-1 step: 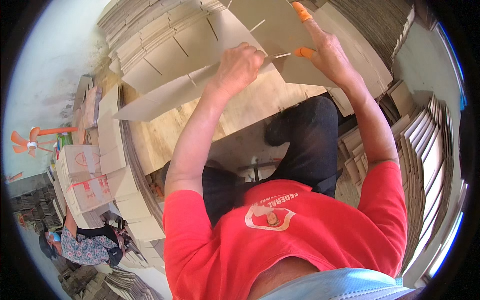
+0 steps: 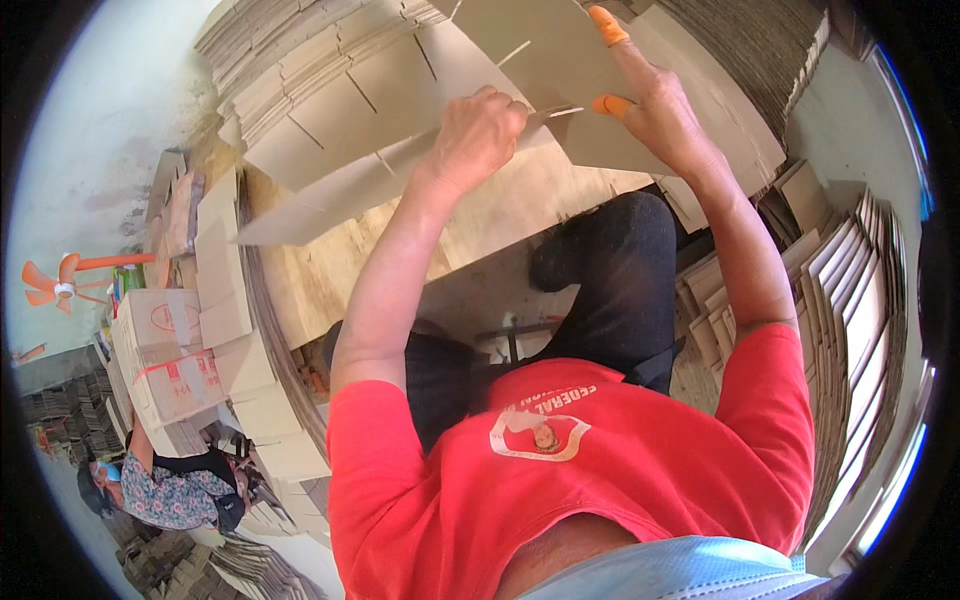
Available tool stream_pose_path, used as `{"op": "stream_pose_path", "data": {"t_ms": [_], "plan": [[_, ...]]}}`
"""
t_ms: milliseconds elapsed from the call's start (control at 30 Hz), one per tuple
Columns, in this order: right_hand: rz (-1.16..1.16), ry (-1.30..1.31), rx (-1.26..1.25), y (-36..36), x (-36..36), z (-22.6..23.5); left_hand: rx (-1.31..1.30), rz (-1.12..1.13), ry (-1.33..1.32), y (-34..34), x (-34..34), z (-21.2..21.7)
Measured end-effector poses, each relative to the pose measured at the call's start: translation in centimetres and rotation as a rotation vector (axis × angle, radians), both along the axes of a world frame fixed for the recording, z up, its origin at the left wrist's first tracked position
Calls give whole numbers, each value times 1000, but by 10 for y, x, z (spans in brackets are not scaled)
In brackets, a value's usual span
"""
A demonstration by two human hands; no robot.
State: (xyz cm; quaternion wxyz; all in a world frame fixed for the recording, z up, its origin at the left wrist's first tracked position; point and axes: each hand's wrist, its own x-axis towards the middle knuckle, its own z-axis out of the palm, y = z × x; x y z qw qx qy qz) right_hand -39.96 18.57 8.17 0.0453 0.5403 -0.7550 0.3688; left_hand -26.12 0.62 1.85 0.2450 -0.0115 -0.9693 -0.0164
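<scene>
My left hand (image 2: 478, 137) is closed round the upper edge of a long slotted cardboard strip (image 2: 345, 203), which slants over the wooden tabletop (image 2: 440, 232). The strip's right end sticks out past my knuckles. My right hand (image 2: 655, 110) is to the right of it, thumb and forefinger stretched apart, each tipped with an orange finger cot (image 2: 608, 26). Those fingers lie over or against a wide brown cardboard sheet (image 2: 600, 145); contact is hard to judge. Its other fingers are mostly hidden. Beyond my left hand lies a stack of slotted cardboard pieces (image 2: 330, 110).
More cardboard stacks stand at the far right (image 2: 745, 45) and beside my right elbow (image 2: 840, 290). On the left are a taped carton (image 2: 172, 350), an orange fan (image 2: 64, 289) and a co-worker in a flowered top (image 2: 175, 492). My knees (image 2: 620, 270) are by the table edge.
The strip's left end has shifted very slightly to the right and down. My right hand has edged a touch to the right; the left grip is unchanged.
</scene>
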Motion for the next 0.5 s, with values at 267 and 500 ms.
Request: {"op": "stream_pose_path", "data": {"t_ms": [267,500], "plan": [[14,-49,58,6,10,-11,105,-17,3,25,10,-17],[4,10,128,21,17,-20,95,119,-240,36,22,-13]]}}
